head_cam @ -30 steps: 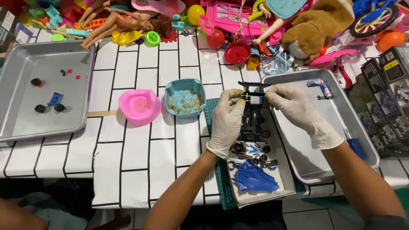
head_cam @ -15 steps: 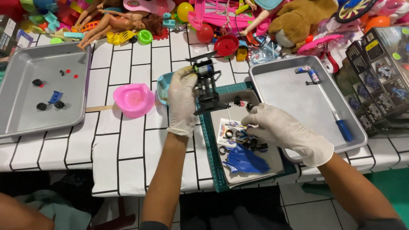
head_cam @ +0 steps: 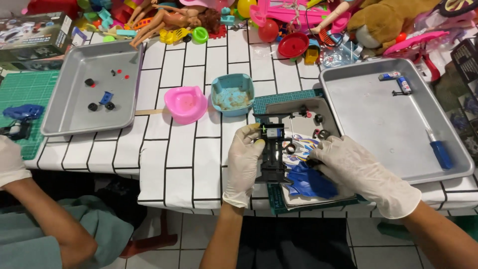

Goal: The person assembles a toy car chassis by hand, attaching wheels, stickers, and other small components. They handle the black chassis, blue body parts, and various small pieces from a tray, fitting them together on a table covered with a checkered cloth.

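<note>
White gloves cover both hands. The left hand (head_cam: 245,160) holds a black toy car frame (head_cam: 273,154) upright over the green mat (head_cam: 279,101) — the right hand (head_cam: 359,169) pinches a tiny black part by the blue car shell (head_cam: 306,183). A pink bowl (head_cam: 185,103), a blue bowl (head_cam: 232,94) and a silver tray (head_cam: 398,119) sit close on the desk (head_cam: 189,149).

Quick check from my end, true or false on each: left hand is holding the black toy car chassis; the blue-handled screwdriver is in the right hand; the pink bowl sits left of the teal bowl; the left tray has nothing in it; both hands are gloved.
1. The left hand holds the black toy car chassis. True.
2. The blue-handled screwdriver is in the right hand. False: it lies in the right tray; the right hand is at small parts beside the blue car shell.
3. The pink bowl sits left of the teal bowl. True.
4. The left tray has nothing in it. False: it holds small black, red and blue parts.
5. Both hands are gloved. True.
</note>
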